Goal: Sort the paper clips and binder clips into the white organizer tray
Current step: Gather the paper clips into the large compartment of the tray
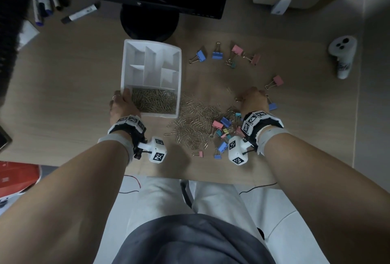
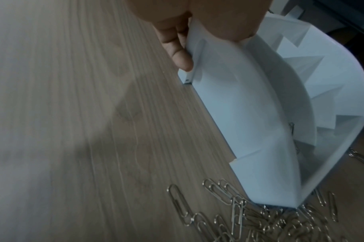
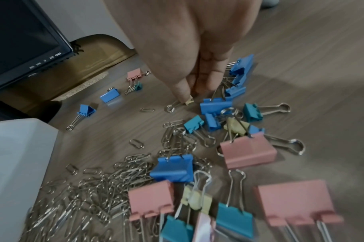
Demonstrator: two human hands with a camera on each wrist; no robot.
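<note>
Head view — we see the wooden desk, white organizer tray left of centre, loose clips to its right.

Tray's near compartment holds a heap of paper clips; more paper clips lie spread on the desk beside it, w/ coloured binder clips mixed in and others scattered farther back. Left hand grips the tray's near-left corner, thumb inside, fingers outside. Right hand — fingertips pinched together on a small yellow binder clip lying on the desk.
</note>
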